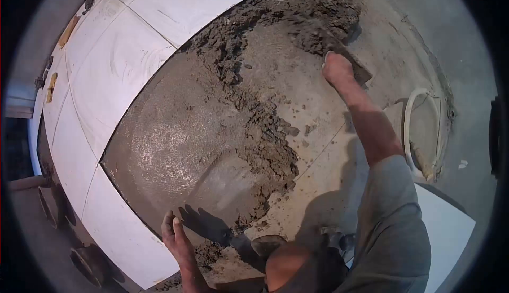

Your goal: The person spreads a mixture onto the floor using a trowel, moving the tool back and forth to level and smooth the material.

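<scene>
My right hand (338, 68) is closed on the handle of a trowel (356, 66), whose flat blade meets the heap of wet mortar (318, 7) at the top. My left hand (176, 236) hangs over the lower edge of the smooth mortar bed (164, 129), beside the white tiles, its fingers apart and holding nothing. A ridge of crumbly mortar (265, 150) runs down the middle, between the smooth bed and the bare floor.
White floor tiles (122, 54) border the mortar on the left. A bucket (411, 129) stands at the right, near a loose white tile (445, 229). Rounded containers (90, 265) lie at the lower left. My knee (286, 266) shows at the bottom.
</scene>
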Demonstrator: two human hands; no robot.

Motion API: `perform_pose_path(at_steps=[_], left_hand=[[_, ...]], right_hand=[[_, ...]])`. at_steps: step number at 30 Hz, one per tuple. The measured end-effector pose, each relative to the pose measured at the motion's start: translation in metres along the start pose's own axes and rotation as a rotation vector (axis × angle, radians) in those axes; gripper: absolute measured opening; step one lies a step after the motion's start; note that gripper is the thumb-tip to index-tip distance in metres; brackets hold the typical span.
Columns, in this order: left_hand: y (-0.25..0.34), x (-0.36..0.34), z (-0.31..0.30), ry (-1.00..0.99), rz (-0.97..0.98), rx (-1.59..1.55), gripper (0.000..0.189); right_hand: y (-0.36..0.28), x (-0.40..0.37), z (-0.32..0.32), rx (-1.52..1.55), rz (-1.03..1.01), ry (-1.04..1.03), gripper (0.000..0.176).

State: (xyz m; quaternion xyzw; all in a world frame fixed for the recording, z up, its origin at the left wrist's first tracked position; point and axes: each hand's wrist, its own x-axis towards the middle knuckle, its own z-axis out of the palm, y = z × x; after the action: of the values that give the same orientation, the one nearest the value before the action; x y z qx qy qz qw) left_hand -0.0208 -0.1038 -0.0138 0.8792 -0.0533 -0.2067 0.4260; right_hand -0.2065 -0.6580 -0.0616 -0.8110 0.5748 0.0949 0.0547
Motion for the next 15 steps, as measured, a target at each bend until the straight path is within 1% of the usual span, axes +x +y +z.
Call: perform_pose_path(at_steps=[1,2,4,6,7,8,9,10,11,12,13,15], left_hand=[[0.008,-0.001,-0.001,-0.033,0.008,0.031,0.044],[0.01,-0.002,0.0,-0.033,0.014,0.032,0.044],[0.012,-0.003,-0.001,-0.03,0.053,-0.024,0.046],[0.009,-0.004,-0.012,-0.023,0.076,-0.032,0.047],[0.009,-0.003,-0.018,-0.023,0.095,0.01,0.047],[0.008,-0.004,-0.023,-0.026,0.112,0.048,0.047],[-0.003,0.0,-0.03,-0.018,0.128,-0.001,0.046],[-0.005,-0.001,-0.034,-0.017,0.13,-0.012,0.046],[-0.007,-0.002,-0.037,0.014,0.102,-0.037,0.046],[-0.01,-0.004,-0.04,0.047,0.071,-0.06,0.046],[-0.015,-0.005,-0.042,0.057,0.083,-0.039,0.045],[-0.021,-0.011,-0.041,0.052,0.068,-0.053,0.046]], right_hand=[[-0.004,-0.013,0.005,-0.006,-0.048,0.024,0.028],[-0.008,-0.026,0.007,-0.001,-0.045,0.027,0.028],[-0.02,-0.054,0.0,-0.068,-0.108,-0.015,0.029],[-0.027,-0.077,-0.014,-0.048,-0.124,-0.008,0.031],[-0.028,-0.088,-0.022,0.068,0.002,0.032,0.033],[-0.025,-0.093,-0.028,0.179,0.131,0.073,0.034],[0.001,-0.085,-0.011,0.261,0.07,0.161,0.041],[0.02,-0.085,-0.007,0.256,0.067,0.17,0.041],[0.035,-0.089,-0.004,0.25,0.101,0.091,0.043],[0.041,-0.092,0.0,0.244,0.134,0.008,0.045],[0.04,-0.095,0.007,0.238,0.126,0.007,0.045],[0.039,-0.096,0.019,0.314,0.055,0.103,0.047]])
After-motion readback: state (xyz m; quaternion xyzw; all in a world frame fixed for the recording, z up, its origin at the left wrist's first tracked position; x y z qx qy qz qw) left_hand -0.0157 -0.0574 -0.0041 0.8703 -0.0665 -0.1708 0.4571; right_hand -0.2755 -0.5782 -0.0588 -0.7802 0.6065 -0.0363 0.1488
